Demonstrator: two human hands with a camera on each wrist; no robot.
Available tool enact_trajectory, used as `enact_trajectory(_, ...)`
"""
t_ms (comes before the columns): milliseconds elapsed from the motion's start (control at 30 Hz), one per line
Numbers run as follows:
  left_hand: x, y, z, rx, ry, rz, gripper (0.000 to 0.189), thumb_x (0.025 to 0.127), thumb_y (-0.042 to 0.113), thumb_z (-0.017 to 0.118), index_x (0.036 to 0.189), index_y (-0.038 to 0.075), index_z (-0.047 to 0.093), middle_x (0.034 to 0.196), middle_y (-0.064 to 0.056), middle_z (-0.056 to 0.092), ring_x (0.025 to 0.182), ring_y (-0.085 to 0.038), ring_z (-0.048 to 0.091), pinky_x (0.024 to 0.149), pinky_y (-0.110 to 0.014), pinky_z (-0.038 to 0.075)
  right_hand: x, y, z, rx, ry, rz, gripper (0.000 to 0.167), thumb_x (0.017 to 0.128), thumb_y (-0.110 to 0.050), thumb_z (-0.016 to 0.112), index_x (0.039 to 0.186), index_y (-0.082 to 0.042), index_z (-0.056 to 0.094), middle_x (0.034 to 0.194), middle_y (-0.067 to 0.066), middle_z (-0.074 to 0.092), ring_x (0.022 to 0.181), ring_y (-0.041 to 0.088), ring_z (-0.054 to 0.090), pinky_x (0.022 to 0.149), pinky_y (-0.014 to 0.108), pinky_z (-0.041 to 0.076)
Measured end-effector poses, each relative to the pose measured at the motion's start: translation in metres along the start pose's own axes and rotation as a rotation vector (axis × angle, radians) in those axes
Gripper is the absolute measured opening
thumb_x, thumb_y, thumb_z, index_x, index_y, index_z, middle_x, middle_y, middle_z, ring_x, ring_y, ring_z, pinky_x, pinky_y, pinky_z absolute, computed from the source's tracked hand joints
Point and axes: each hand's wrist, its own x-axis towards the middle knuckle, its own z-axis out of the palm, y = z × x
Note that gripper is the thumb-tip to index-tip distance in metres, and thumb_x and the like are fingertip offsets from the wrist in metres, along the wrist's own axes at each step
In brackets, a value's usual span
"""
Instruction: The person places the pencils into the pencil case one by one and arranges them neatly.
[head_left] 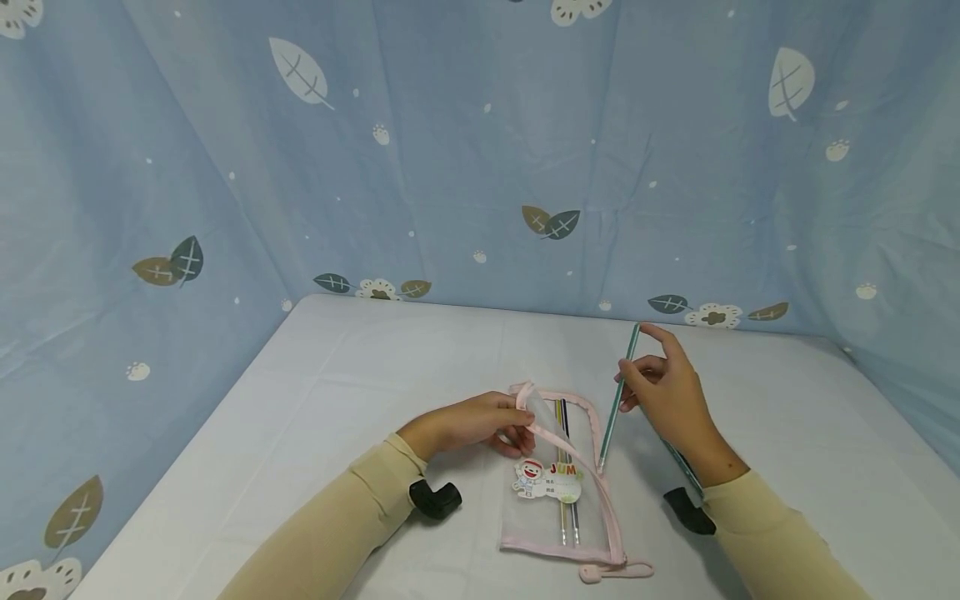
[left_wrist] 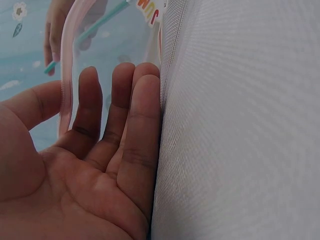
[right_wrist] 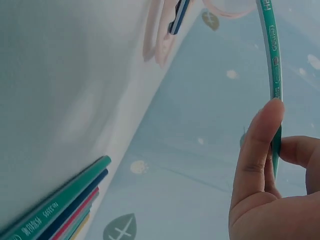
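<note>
A clear pencil pouch (head_left: 592,525) with pink edging and a cartoon "JUMP"-style label (head_left: 551,481) lies on the table, and pencils (head_left: 575,521) show inside it. My left hand (head_left: 483,421) pinches the pouch's pink upper edge between thumb and index finger, lifting it; the other fingers are behind the clear sheet in the left wrist view. My right hand (head_left: 671,400) holds a green pencil (head_left: 617,408) tilted, its index finger near the upper end. The pencil's lower end is at the pouch's right-hand edge; whether it is inside I cannot tell.
Several loose pencils (right_wrist: 60,200), green, dark blue and pink among them, lie side by side on the white table (head_left: 375,358) under my right forearm. A pink strap (head_left: 615,571) hangs from the pouch's near corner. Patterned blue cloth (head_left: 465,167) stands behind the table.
</note>
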Motion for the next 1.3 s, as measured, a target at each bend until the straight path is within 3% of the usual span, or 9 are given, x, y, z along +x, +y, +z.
enact_trajectory(400,0.0,-0.002,0.0,-0.012,0.008,-0.009,0.028,0.104,0.021,0.048,0.098,-0.002,0.064,0.087,-0.003,0.069,0.086,-0.011,0.068,0.084,-0.03,0.061,-0.002,0.003,0.011,0.103,-0.151,0.095,0.074,0.099,-0.007,0.06,0.158,-0.014,0.016,0.097,0.031,0.064,0.061,0.022,0.068,0.058,0.035,0.062)
enact_trajectory(833,0.0,-0.006,0.003,-0.02,0.012,-0.012,0.03,0.104,0.022,0.047,0.097,-0.002,0.064,0.088,-0.004,0.07,0.085,-0.011,0.068,0.083,-0.029,0.061,-0.009,0.007,0.02,0.134,-0.326,0.205,0.072,0.097,-0.004,0.063,0.155,-0.01,0.021,0.095,0.028,0.065,0.062,0.026,0.068,0.057,0.037,0.062)
enact_trajectory(1300,0.0,-0.001,0.001,-0.02,0.013,-0.01,0.03,0.104,0.021,0.048,0.1,-0.005,0.063,0.088,-0.004,0.069,0.085,-0.01,0.068,0.084,-0.029,0.061,-0.007,0.009,0.024,0.135,-0.433,0.243,0.08,0.091,-0.006,0.071,0.155,-0.006,0.023,0.098,0.019,0.063,0.068,0.026,0.071,0.062,0.036,0.063)
